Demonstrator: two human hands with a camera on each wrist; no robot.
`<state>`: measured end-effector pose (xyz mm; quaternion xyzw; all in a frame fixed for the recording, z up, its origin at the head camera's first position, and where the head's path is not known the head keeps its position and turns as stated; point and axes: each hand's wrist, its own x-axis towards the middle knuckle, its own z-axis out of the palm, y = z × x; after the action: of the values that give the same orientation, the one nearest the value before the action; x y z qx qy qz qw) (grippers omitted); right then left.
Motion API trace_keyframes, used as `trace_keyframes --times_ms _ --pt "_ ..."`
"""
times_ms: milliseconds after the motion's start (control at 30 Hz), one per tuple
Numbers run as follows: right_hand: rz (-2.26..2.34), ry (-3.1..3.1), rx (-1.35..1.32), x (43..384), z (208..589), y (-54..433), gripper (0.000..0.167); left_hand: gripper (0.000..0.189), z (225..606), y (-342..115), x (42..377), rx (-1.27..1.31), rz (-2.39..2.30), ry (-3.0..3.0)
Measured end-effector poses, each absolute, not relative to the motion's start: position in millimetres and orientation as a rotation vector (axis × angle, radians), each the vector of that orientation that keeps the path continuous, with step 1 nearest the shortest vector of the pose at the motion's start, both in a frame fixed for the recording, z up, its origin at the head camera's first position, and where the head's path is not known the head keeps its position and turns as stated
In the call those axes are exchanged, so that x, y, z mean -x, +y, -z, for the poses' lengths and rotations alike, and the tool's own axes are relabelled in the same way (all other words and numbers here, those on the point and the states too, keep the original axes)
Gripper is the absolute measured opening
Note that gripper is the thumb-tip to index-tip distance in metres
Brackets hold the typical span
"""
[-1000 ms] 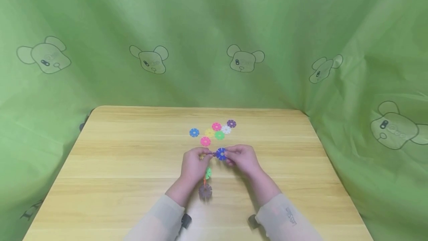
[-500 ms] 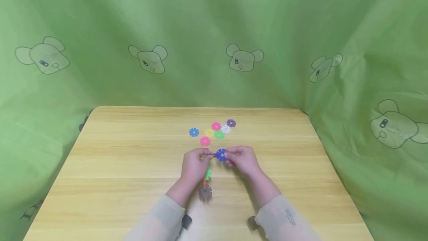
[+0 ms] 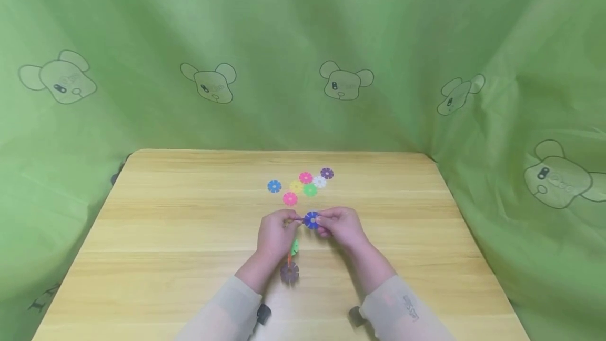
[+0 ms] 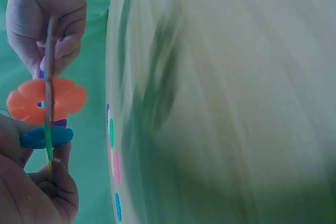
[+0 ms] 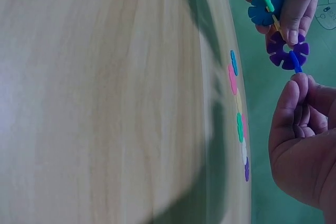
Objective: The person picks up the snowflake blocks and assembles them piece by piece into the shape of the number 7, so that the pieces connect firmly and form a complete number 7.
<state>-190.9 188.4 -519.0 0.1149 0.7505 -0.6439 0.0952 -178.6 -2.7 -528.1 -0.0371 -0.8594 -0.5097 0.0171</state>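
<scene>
Several slotted plastic flower-shaped discs are joined in a chain above the table. My left hand (image 3: 276, 233) pinches the chain near its purple disc (image 5: 274, 49). My right hand (image 3: 344, 226) pinches a dark blue disc (image 3: 311, 220) between thumb and fingers, its edge set into the purple disc's rim. In the right wrist view, a yellow disc (image 5: 276, 22) and a blue disc (image 5: 258, 13) follow on from the purple one. Lower down hang a green disc (image 3: 295, 247), an orange disc (image 4: 71, 98) and a brown disc (image 3: 290, 273). Fingers partly hide the joints.
Beyond the hands, loose discs lie flat on the wooden table (image 3: 165, 246): a light blue disc (image 3: 274, 186), a pink disc (image 3: 290, 199), a purple one at the back right, and several others close together. Green curtain (image 3: 284, 20) surrounds the table's back and sides.
The dark blue disc and my right hand have shifted slightly left, closer to the left hand's fingers. The left hand keeps its pinch, nearly still.
</scene>
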Motion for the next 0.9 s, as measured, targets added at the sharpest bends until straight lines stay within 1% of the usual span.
trace_keyframes --times_ms 233,567,733,900 --pt "1.937 2.180 -0.363 190.9 519.3 186.2 0.017 0.008 529.3 -4.0 178.1 0.122 1.587 -2.665" --pt "1.904 2.185 -0.322 195.7 517.3 186.9 0.021 0.012 524.6 -6.7 182.3 0.243 1.456 -2.703" --pt "1.897 2.204 -0.300 196.9 518.5 188.9 0.023 0.011 523.9 -6.9 182.7 0.245 1.457 -2.697" --pt "1.846 2.361 -0.319 207.1 521.8 199.5 0.027 0.009 526.3 -7.8 182.5 0.215 1.434 -2.712"
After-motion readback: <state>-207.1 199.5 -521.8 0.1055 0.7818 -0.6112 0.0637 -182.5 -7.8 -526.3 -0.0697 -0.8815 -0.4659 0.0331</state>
